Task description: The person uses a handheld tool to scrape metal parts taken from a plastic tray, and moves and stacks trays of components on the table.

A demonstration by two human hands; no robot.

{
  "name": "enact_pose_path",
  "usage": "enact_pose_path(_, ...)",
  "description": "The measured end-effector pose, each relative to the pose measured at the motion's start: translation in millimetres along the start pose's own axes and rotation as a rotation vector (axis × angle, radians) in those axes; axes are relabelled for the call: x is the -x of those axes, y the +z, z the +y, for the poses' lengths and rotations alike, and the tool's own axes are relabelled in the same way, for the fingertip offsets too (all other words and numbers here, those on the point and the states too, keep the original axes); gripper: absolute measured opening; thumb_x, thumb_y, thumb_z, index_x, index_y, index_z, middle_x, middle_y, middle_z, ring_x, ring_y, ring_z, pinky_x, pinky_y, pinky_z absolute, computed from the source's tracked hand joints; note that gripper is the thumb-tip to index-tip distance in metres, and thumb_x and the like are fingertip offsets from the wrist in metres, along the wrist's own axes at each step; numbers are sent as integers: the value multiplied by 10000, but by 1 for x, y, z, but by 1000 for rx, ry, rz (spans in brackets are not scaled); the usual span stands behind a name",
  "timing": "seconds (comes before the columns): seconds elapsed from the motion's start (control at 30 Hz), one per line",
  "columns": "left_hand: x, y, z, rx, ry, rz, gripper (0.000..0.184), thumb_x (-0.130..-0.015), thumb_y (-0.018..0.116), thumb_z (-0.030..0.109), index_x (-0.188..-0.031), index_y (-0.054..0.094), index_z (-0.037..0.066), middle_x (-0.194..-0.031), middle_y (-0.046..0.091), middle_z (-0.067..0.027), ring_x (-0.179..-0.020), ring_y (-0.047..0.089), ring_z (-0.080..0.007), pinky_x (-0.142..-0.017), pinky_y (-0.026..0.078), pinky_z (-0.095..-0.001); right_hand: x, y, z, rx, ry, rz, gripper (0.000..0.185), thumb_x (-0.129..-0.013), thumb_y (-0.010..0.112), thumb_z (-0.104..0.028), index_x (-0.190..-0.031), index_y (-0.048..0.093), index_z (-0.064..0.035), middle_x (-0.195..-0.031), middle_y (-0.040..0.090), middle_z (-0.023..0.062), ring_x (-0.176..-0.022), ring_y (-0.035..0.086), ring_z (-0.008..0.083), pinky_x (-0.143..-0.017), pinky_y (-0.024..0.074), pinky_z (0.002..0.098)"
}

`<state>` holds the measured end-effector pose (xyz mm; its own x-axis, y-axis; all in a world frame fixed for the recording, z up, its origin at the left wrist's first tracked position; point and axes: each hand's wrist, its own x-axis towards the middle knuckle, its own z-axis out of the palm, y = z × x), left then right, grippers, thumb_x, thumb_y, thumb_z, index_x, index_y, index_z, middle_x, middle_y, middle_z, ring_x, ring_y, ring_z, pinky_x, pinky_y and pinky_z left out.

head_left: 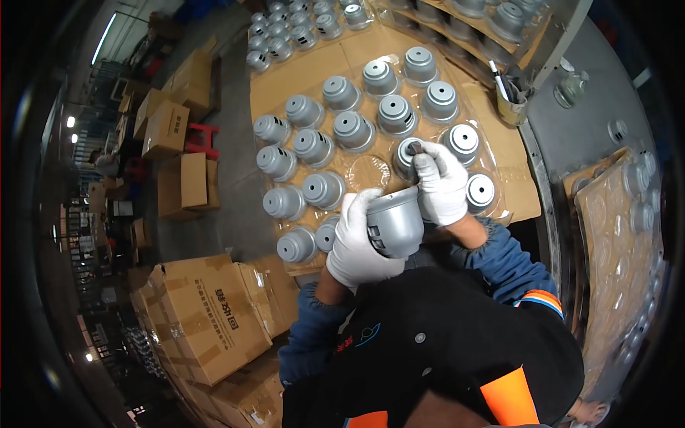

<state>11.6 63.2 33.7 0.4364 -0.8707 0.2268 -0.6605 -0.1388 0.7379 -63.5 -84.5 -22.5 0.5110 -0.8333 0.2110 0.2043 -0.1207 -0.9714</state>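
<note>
My left hand (357,246), in a white glove, is wrapped round a silver cup-shaped metal housing (401,227). The housing is tilted, with its rim up toward my right hand and rectangular slots in the side by my fingers. My right hand (444,182), also gloved, is closed in a pinch on a small dark piece (415,148), whose kind I cannot make out. It is raised just above the housing's rim. Behind it, another silver housing (405,162) stands in the clear plastic tray (369,173), among several more like it.
Cardboard (519,171) lies under the tray. More housings (303,36) stand at the far end, and a rack (457,39) holds others. A cup with pens (511,107) is at the right. Cardboard boxes (207,314) stand at the left; another tray (606,235) is at the right.
</note>
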Motion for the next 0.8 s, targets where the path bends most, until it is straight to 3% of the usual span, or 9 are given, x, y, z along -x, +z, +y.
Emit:
enact_pose_path(0.03, 0, -2, 0, -28, 2, 10, 855, -438, 788, 135, -1192, 411, -8, -996, 470, -156, -889, 538, -290, -789, 453, -360, -6, -5, -14, 24, -5, -18, 191, -862, 642, -130, -988, 634, 14, -816, 650, 90, -732, 598, 125, -686, 482, 256)
enact_pose_path(0.13, -1, -5, -3, -78, 71, 53, 839, -445, 771, 125, -1193, 414, -3, -994, 476, -160, -876, 536, -315, -772, 454, -380, -25, -29, -48, 413, -328, -318, 201, -815, 663, -102, -997, 641, -18, -792, 651, 88, -725, 628, 195, -666, 487, 286)
enact_pose_path(0.17, -1, -6, -3, -78, 71, 53, 839, -445, 771, 125, -1193, 414, -3, -994, 476, -160, -876, 536, -315, -772, 454, -380, -27, -34, -59, 413, -328, -318, 201, -815, 663, -102, -997, 641, -18, -792, 651, 88, -725, 628, 195, -666, 487, 286)
enact_pose_path(0.23, -3, -7, -2, -131, 106, 89, 810, -455, 752, 111, -1186, 421, -2, -1001, 485, -170, -874, 531, -334, -763, 453, -397, -28, -42, -79, 658, -594, -552, 216, -755, 700, -143, -945, 643, -58, -681, 587, 72, -630, 583, 239, -606, 456, 327)
enact_pose_path(0.4, -6, -10, 2, -253, 167, 87, 761, -464, 725, 85, -1171, 452, 12, -1010, 519, -165, -886, 522, -343, -766, 452, -406, -16, -39, -91, 848, -705, -579, 269, -691, 742, -204, -917, 636, -105, -615, 521, 25, -556, 518, 206, -550, 387, 326)
enact_pose_path(0.47, -6, -10, 4, -285, 186, 88, 747, -465, 715, 77, -1166, 466, 18, -1012, 532, -159, -889, 519, -342, -766, 451, -408, -14, -39, -95, 945, -749, -566, 215, -792, 647, -294, -887, 586, -112, -602, 517, 14, -603, 559, 207, -575, 413, 337)
enact_pose_path(0.8, -6, -16, 11, -350, 192, 25, 693, -477, 717, 89, -1140, 520, 46, -993, 531, -131, -874, 505, -330, -738, 453, -406, -11, -37, -94, 971, -801, -577, 209, -771, 651, -283, -867, 585, -110, -592, 489, 1, -581, 525, 189, -560, 394, 329)
